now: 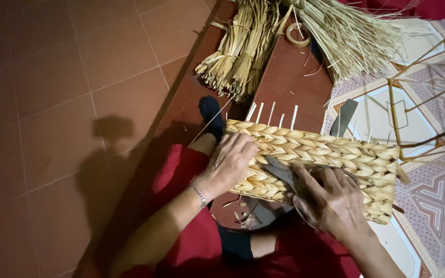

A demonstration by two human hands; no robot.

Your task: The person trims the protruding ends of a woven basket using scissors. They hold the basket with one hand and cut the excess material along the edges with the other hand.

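Note:
A braided straw basket (336,152) lies on its side across my lap, with thin pale stakes sticking out of its upper edge. My left hand (230,162) presses on the basket's left end, fingers curled over the weave. My right hand (333,203) holds a pair of scissors (284,175), fingers through the handle loops, with the dark blades lying against the basket's lower side. A bracelet sits on my left wrist.
Bundles of dried straw (243,46) and loose reeds (351,31) lie ahead on a dark red board. A tape roll (298,35) sits between them. A wire frame (428,103) stands on the patterned mat at right. Brown floor tiles (52,103) spread left.

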